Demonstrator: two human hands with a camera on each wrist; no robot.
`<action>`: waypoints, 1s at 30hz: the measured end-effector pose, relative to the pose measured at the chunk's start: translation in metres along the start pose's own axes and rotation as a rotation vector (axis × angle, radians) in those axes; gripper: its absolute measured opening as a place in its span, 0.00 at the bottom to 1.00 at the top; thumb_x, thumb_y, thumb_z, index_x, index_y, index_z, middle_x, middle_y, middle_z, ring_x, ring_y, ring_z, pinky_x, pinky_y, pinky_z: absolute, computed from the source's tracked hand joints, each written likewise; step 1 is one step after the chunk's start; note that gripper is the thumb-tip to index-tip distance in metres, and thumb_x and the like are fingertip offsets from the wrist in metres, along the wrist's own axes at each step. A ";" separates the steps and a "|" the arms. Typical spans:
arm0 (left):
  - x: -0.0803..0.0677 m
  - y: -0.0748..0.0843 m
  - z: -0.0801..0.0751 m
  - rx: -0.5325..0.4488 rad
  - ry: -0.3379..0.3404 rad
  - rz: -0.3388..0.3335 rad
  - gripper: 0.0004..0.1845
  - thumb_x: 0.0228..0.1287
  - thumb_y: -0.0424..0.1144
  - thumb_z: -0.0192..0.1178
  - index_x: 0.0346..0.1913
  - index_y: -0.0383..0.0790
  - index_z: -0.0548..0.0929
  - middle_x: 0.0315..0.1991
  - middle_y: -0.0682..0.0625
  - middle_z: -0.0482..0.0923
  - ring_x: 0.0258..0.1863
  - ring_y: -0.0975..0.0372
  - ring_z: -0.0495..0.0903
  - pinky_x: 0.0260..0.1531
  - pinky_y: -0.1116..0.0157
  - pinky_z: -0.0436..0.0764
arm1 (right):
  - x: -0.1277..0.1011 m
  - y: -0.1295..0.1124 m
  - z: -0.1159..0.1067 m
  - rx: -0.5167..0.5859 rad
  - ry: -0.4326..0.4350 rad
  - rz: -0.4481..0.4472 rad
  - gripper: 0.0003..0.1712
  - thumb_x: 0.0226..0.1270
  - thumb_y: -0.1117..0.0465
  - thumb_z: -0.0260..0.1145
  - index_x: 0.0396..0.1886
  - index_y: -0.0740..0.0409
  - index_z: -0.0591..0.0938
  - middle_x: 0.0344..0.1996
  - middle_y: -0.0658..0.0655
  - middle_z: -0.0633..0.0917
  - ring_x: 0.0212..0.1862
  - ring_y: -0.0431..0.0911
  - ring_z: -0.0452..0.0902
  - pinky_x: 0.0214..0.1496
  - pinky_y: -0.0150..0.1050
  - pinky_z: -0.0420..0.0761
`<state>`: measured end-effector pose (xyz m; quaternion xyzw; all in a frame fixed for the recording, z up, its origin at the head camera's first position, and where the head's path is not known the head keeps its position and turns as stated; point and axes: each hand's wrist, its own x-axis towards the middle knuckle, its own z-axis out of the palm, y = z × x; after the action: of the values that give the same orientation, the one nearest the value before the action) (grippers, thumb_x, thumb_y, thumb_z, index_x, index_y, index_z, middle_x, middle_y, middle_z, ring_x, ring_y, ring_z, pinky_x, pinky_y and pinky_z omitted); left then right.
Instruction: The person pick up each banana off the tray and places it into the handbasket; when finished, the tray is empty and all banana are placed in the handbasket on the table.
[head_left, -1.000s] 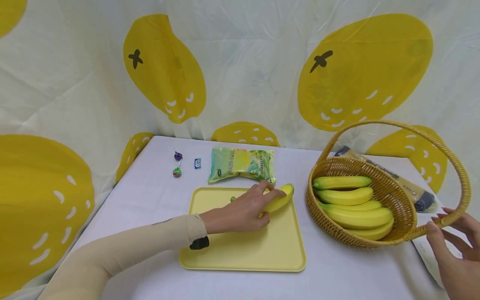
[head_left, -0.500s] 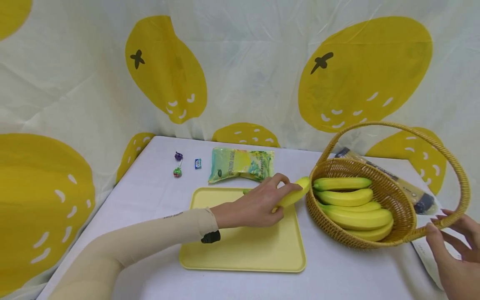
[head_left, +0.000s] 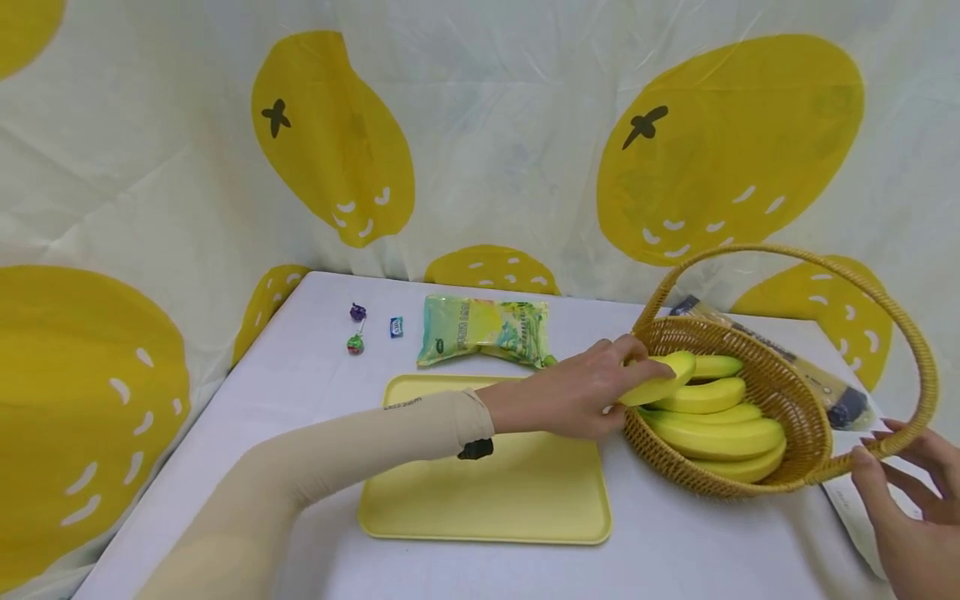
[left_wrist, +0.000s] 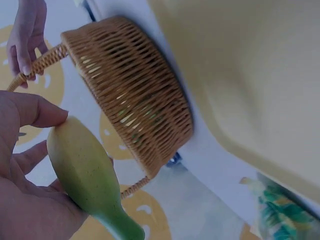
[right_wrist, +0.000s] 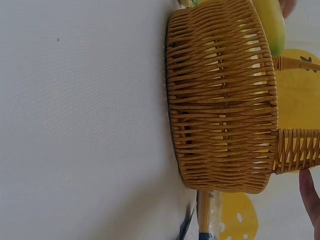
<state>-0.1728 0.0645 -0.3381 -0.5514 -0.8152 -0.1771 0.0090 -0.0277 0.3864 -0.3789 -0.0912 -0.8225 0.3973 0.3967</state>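
Note:
My left hand [head_left: 581,390] grips a yellow-green banana [head_left: 663,380] and holds it over the left rim of the wicker basket [head_left: 787,379]. In the left wrist view the banana [left_wrist: 82,172] lies across my palm, thumb on its tip, with the basket [left_wrist: 135,102] just beyond. Several bananas [head_left: 712,425] lie inside the basket. My right hand [head_left: 896,492] pinches the lower end of the basket's handle [head_left: 911,333] at the right. The right wrist view shows the basket wall [right_wrist: 222,95] side-on and a fingertip [right_wrist: 310,197] at the handle. The yellow tray [head_left: 487,500] lies bare under my left forearm.
A green snack bag [head_left: 483,329] lies behind the tray. Two small wrapped candies [head_left: 356,327] and a blue one [head_left: 395,326] lie at the far left of the white table [head_left: 300,400]. A long dark packet [head_left: 821,379] lies behind the basket. A lemon-print cloth hangs behind.
My left hand lifted the banana off the tray and carried it right, up to the basket's rim. The right hand has kept its hold on the handle.

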 end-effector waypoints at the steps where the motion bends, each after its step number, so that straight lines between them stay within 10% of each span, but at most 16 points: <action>1: 0.006 0.001 -0.001 0.004 -0.016 0.012 0.35 0.67 0.29 0.56 0.78 0.46 0.67 0.67 0.45 0.64 0.49 0.61 0.68 0.51 0.69 0.68 | -0.001 0.000 0.001 -0.006 0.002 0.003 0.28 0.69 0.78 0.66 0.68 0.61 0.81 0.51 0.40 0.81 0.54 0.35 0.78 0.53 0.19 0.73; 19: 0.094 0.016 0.004 0.046 -0.218 0.056 0.34 0.75 0.33 0.56 0.81 0.51 0.64 0.65 0.52 0.66 0.52 0.68 0.66 0.53 0.75 0.64 | 0.004 0.003 0.002 0.015 0.002 -0.008 0.27 0.67 0.80 0.65 0.64 0.61 0.83 0.47 0.38 0.81 0.51 0.32 0.79 0.50 0.18 0.74; 30: 0.124 0.029 0.020 0.156 -0.387 -0.014 0.34 0.82 0.43 0.55 0.84 0.61 0.57 0.64 0.56 0.61 0.49 0.68 0.64 0.50 0.75 0.61 | 0.001 0.001 0.003 0.031 0.019 -0.008 0.28 0.65 0.82 0.66 0.64 0.64 0.82 0.52 0.40 0.82 0.52 0.34 0.79 0.51 0.19 0.75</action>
<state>-0.1918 0.1911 -0.3228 -0.5669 -0.8169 -0.0043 -0.1063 -0.0304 0.3862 -0.3801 -0.0854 -0.8129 0.4075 0.4073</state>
